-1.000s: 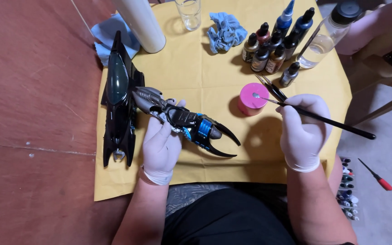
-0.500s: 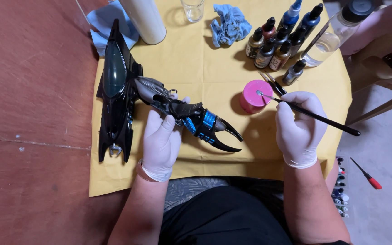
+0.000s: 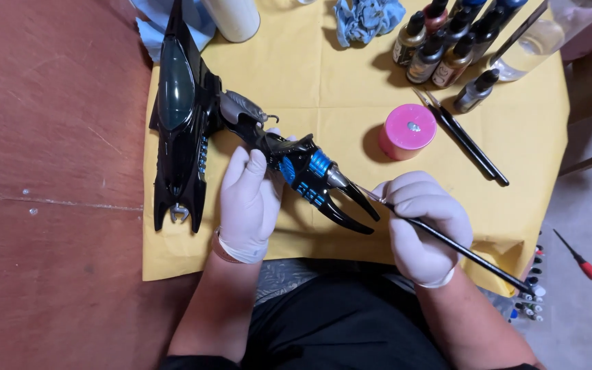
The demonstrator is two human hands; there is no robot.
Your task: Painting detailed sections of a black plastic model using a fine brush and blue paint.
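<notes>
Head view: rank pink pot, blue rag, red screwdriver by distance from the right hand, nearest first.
From the right hand:
1. Pink pot, just above it on the yellow cloth.
2. Red screwdriver, out to the right on the floor.
3. Blue rag, at the top edge.

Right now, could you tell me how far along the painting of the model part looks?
Looks done: bright blue ribs already show on the black model part. In hand: the gloved left hand grips that part, while the right hand puts a thin brush to its silver tip. Left, seemingly: the larger black body lies apart on the yellow cloth, the paint bottles nearby.
</notes>
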